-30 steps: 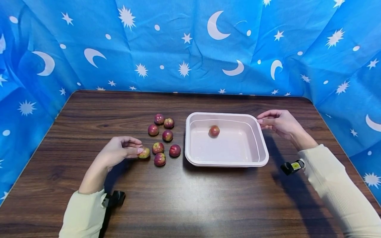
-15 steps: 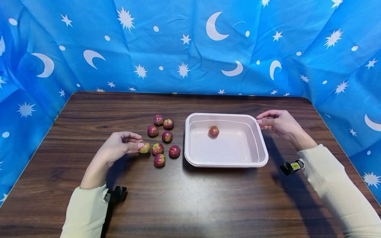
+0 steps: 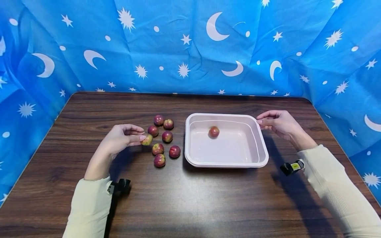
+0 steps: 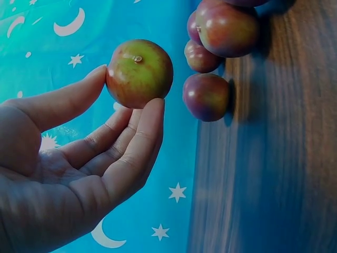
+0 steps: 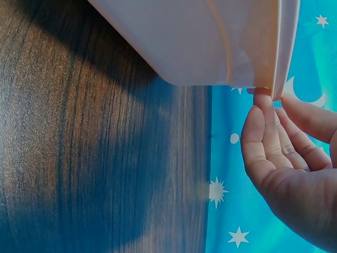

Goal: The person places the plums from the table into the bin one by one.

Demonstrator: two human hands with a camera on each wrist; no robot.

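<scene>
Dark wood table (image 3: 190,198) carries six loose plums (image 3: 163,142) beside a pale pink tray (image 3: 196,158) holding one plum (image 3: 213,131). The left hand (image 3: 119,142) pinches a greenish plum (image 3: 147,139) lifted above the cluster. The right hand (image 3: 281,124) pinches the tray's far right rim; its fingertips are partly hidden there.

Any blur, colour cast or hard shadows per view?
Head view: sharp, evenly lit, soft shadows beside the tray and arms, slight wide-angle bend at the edges. Left wrist view: blue cast, held fruit sharp in the left hand, table streaked. Right wrist view: blue cast, dark shadow under the tray, right hand close and soft.
</scene>
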